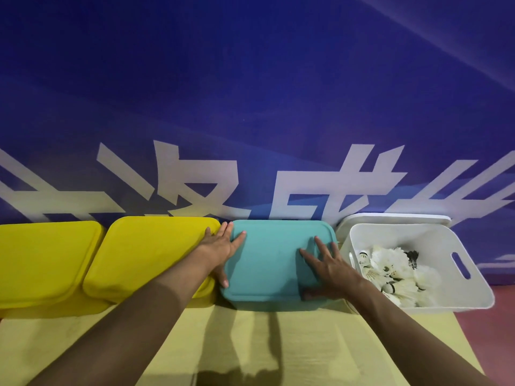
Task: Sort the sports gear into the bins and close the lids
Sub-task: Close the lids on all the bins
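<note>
Pressing on: teal lid (271, 257), both hands flat on top of it, lid seated on the teal bin (278, 303)
Head view, left hand (223, 247): fingers straight and spread, resting on the lid's left edge, thumb down along the near left side
Head view, right hand (331, 267): fingers straight and fanned over the lid's right part, thumb along the near right edge
Left of the left hand: two yellow bins, the near yellow lid (150, 254) just beside the teal bin, the far yellow lid (41, 260) beyond it, both closed
Right of the right hand: white bin (473, 291), uncovered, holding white shuttlecocks (395, 270)
Behind the white bin: white lid (390, 218), leaning against the blue wall (250, 79) with large white characters
Under the arms: pale yellow mat (250, 344); red floor (487, 330) right of it
</note>
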